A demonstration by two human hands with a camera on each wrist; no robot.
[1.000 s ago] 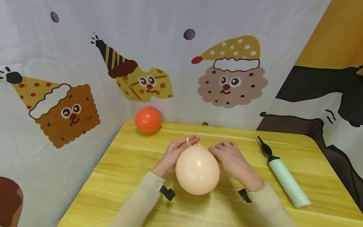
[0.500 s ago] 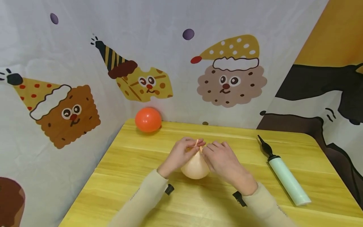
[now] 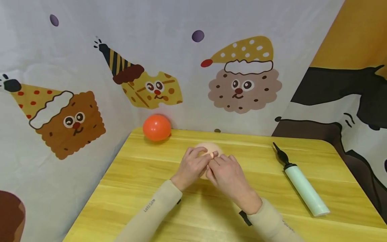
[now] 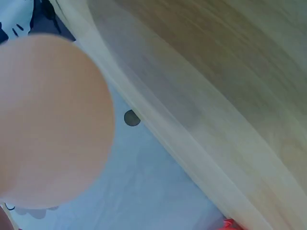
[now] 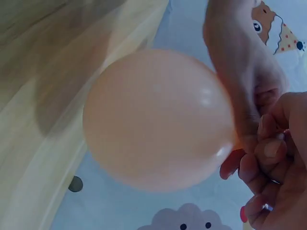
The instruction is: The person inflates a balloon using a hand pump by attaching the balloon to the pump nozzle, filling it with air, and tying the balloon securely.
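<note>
A peach balloon [image 3: 208, 146], inflated and round, is mostly covered by both hands in the head view. Its full body shows in the right wrist view, where the balloon [image 5: 158, 120] has its neck among the fingers at the right. My left hand [image 3: 190, 167] pinches the neck, and a peach loop of it circles a fingertip. Close against it, my right hand [image 3: 228, 175] pinches at the same neck with curled fingers. Only the balloon's smooth side [image 4: 53, 124] appears in the left wrist view; the fingers are out of that picture.
An orange-red balloon [image 3: 157, 127] sits at the table's back left corner. On the right lies a pale green hand pump [image 3: 306, 190] with a black nozzle [image 3: 281, 155]. A printed cloth [image 3: 187, 94] hangs behind the wooden table [image 3: 133, 198].
The peach balloon has swung from in front of the hands to behind and beneath them. My right hand has come in to the neck, and both hands have met.
</note>
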